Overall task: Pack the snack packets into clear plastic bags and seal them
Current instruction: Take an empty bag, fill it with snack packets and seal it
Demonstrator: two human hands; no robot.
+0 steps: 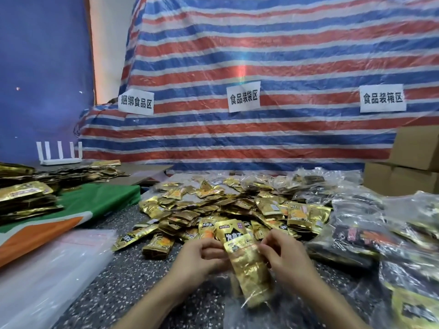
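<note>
Gold-foil snack packets (250, 269), apparently already in a clear plastic bag (237, 290), are held low over the speckled counter (142, 281), w/ left hand (202, 254) and right hand (283, 254) pinching the top edge. Risk: a packet corner fouls the seal, leaving the bag part-open.

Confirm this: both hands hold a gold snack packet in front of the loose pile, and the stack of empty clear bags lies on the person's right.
Wrong in one respect. The head view shows the stack of empty clear bags on the person's left. The rest stands: left hand and right hand hold the gold snack packet in front of the loose pile.
</note>
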